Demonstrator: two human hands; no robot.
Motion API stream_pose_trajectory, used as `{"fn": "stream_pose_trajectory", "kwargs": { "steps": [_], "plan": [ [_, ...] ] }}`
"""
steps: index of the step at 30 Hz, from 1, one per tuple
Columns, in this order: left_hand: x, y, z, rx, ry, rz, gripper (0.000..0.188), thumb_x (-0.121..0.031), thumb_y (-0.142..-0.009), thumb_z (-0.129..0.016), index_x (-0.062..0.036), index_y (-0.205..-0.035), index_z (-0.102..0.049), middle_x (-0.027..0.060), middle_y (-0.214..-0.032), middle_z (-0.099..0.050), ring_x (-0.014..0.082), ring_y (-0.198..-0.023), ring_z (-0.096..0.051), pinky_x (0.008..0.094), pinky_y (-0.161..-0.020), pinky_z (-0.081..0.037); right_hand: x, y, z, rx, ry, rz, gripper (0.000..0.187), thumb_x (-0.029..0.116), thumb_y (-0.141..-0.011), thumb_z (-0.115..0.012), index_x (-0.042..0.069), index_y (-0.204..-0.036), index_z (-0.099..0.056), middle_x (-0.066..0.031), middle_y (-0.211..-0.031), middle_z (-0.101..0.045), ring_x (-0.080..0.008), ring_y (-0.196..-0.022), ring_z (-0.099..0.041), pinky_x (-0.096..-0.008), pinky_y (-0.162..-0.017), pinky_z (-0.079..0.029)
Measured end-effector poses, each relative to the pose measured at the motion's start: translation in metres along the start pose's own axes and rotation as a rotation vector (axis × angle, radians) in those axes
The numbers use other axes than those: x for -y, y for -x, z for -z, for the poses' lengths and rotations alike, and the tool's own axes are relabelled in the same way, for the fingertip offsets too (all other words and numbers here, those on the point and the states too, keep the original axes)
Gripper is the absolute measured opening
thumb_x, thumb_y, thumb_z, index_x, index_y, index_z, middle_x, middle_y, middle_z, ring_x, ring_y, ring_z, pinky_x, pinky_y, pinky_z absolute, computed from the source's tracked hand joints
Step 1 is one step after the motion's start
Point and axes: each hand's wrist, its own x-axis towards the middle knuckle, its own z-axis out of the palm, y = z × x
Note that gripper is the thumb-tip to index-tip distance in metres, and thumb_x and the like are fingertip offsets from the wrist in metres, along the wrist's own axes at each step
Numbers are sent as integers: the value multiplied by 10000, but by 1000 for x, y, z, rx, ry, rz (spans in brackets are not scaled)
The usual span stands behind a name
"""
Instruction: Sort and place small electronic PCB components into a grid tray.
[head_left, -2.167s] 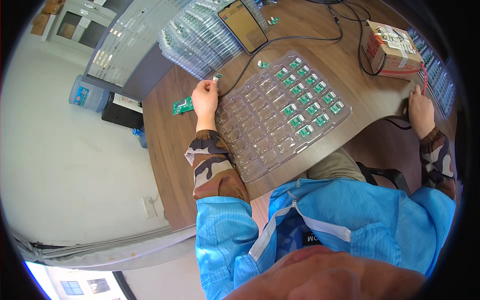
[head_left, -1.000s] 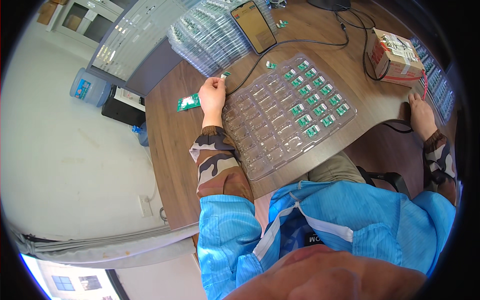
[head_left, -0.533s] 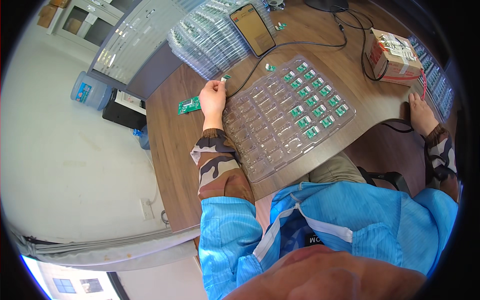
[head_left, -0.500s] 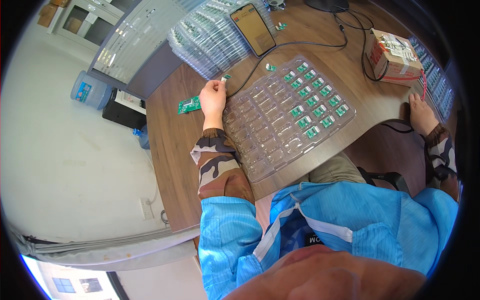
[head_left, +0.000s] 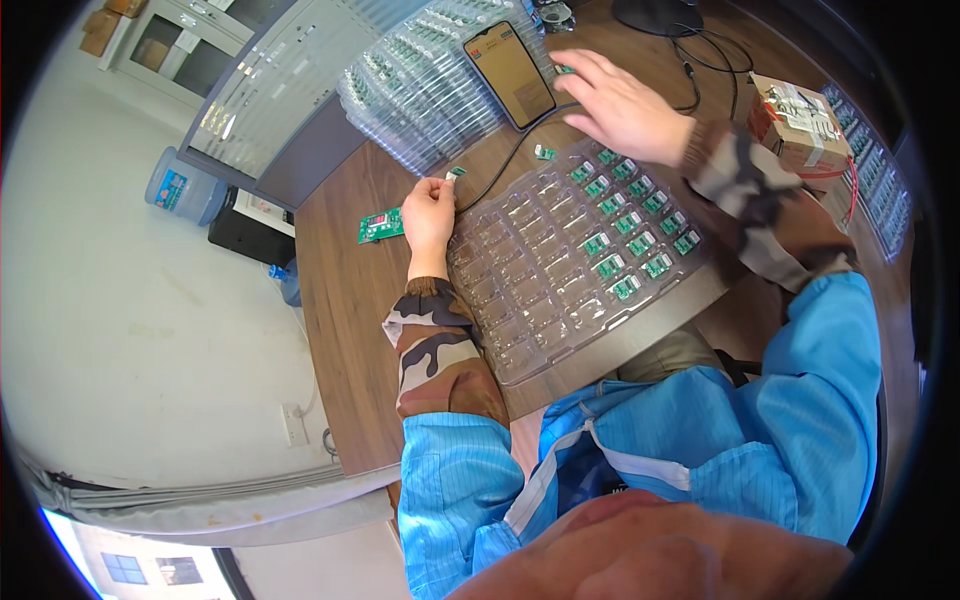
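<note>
Between my left hand's [head_left: 428, 218] thumb and fingers is a small green circuit board [head_left: 456, 173], its white end showing at the fingertips. Close beside that hand lies a larger green board with a display [head_left: 380, 226], which shows red. My right hand [head_left: 628, 108] reaches over the far edge of a clear plastic tray [head_left: 505, 290], fingers spread and holding nothing visible. Its fingertips are at a small green board [head_left: 564, 69], partly hidden by them. Small green boards fill pockets on the tray's right side. Another loose board [head_left: 545, 153] lies behind the tray.
A tall stack of filled clear trays [head_left: 425, 95] stands at the back, with a phone [head_left: 510, 75] propped against it. A black cable [head_left: 515, 150] crosses the table. At right are a cardboard box [head_left: 800, 120] and more filled trays [head_left: 868, 165].
My right hand has swung from the table's right edge by the box to the small boards behind the tray. The larger board's display has turned red. My left hand keeps its pinch.
</note>
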Motion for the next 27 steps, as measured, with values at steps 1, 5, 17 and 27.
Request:
{"fn": "stream_pose_trajectory", "kwargs": {
  "steps": [1,5,17,27],
  "plan": [
    [-2,-1,-5,15,0,-17,184,-193,-763,-583,-9,-754,-590,59,-609,-591,144,-535,-553,266,-526,-431,-10,-5,-15,-5,8,-54,349,201,-781,-539,4,-1051,-438,-156,-1279,-300,-307,-1189,-291,-379,-951,-310],
    [-3,2,-2,19,-4,-16,179,-171,-776,-580,7,-762,-580,37,-595,-580,88,-510,-534,224,-505,-425,-20,-30,-52,-20,26,-107,367,220,-791,-529,3,-1072,-433,-146,-1329,-238,-295,-1235,-218,-401,-997,-234],
    [-7,2,0,16,6,33,179,-206,-754,-586,-28,-763,-603,86,-638,-607,195,-568,-576,303,-552,-441,-20,-43,-66,-65,109,-100,353,223,-803,-495,13,-1080,-436,-113,-1342,-233,-287,-1250,-182,-428,-1010,-180],
    [-5,1,-2,7,-34,-9,192,-192,-769,-586,-1,-774,-592,42,-603,-589,96,-519,-547,233,-511,-431,-12,-38,-54,318,-305,-217,63,130,-704,-570,84,-731,-605,-61,-675,-606,-236,-657,-587,-342,-589,-454]
  ]
}}
